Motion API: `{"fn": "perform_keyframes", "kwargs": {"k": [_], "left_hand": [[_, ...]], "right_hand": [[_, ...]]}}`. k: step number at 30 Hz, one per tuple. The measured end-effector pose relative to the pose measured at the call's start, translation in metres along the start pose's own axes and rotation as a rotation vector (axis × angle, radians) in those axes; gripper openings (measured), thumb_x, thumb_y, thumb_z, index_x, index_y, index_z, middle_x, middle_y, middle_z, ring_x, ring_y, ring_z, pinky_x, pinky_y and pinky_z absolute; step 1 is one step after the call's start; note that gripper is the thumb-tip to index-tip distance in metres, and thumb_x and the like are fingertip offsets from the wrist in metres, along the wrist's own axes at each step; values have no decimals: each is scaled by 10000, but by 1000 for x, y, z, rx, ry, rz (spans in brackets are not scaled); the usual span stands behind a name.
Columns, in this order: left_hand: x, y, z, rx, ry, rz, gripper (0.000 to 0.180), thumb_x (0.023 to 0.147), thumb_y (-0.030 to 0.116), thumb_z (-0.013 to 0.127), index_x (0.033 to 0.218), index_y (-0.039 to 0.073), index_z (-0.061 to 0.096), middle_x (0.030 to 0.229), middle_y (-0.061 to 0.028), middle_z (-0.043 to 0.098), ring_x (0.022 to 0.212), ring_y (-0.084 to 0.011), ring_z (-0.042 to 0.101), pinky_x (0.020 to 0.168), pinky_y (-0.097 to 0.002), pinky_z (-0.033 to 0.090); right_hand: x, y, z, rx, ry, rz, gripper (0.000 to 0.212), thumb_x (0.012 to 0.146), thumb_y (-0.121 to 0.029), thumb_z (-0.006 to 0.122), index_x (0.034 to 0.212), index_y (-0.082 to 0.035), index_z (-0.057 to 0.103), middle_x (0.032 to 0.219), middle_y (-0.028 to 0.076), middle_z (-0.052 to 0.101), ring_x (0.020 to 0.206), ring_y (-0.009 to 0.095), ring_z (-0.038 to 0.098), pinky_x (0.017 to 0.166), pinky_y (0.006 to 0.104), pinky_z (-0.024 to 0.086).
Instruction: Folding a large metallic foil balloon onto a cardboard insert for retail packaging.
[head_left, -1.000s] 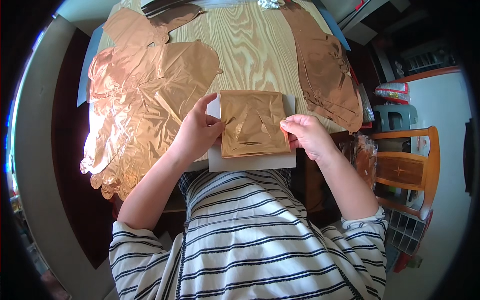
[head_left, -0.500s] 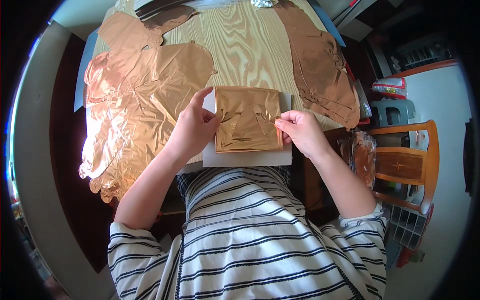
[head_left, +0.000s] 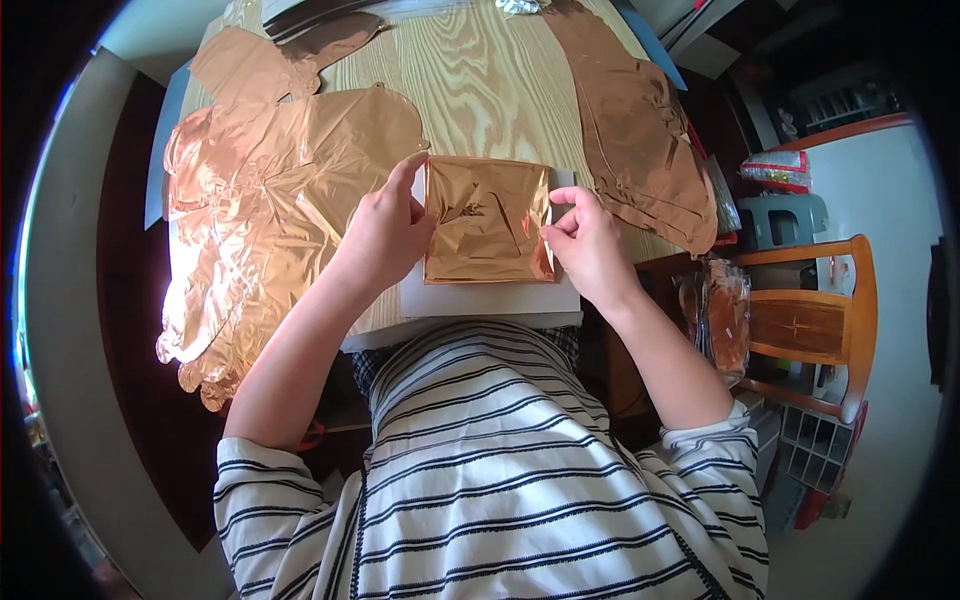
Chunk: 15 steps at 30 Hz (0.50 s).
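A copper-coloured foil balloon, folded into a flat, creased square (head_left: pixel 488 215), lies on a white card (head_left: pixel 480 300) at the near edge of the table. My left hand (head_left: pixel 380 230) grips its left edge, the index finger stretched up along the far left corner and the other fingers curled. At the right edge, my right hand (head_left: pixel 590 245) pinches the foil between thumb and fingertips. Part of the card is covered by the foil and my hands.
Large unfolded foil balloons (head_left: pixel 290 190) spread over the table's left side. Another long flat one (head_left: pixel 645 140) lies at the right. Beyond the wooden table (head_left: pixel 480 90) stand a wooden chair (head_left: pixel 805 320) and a grey-green stool (head_left: pixel 785 222) at right.
The folded foil and card have shifted slightly away from me. My right hand has raised its index finger and moved to a higher spot on the right edge. The foil's surface looks flatter.
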<state>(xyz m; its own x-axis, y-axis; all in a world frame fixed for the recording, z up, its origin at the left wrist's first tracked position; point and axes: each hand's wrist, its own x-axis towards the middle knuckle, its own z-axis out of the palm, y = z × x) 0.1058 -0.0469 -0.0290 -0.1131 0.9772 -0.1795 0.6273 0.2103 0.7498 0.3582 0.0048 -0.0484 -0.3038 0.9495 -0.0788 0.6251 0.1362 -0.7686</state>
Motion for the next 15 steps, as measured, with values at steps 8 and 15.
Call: {"fn": "perform_keyframes", "kwargs": {"k": [8, 15], "left_hand": [[-4, -9, 14, 120, 114, 137, 755, 860, 20, 625, 1552, 81, 330, 781, -142, 675, 721, -304, 671, 725, -417, 534], [-6, -27, 30, 258, 303, 304, 712, 861, 34, 659, 1511, 120, 382, 1042, -173, 636, 950, -362, 627, 846, -452, 505]], "right_hand": [[-6, -2, 8, -99, 61, -113, 376, 862, -25, 675, 1220, -34, 560, 769, 138, 690, 724, 346, 691, 677, 446, 541], [-9, 0, 11, -220, 103, -210, 349, 875, -21, 687, 1209, -51, 591, 746, 111, 636, 680, 275, 645, 662, 397, 511]]}}
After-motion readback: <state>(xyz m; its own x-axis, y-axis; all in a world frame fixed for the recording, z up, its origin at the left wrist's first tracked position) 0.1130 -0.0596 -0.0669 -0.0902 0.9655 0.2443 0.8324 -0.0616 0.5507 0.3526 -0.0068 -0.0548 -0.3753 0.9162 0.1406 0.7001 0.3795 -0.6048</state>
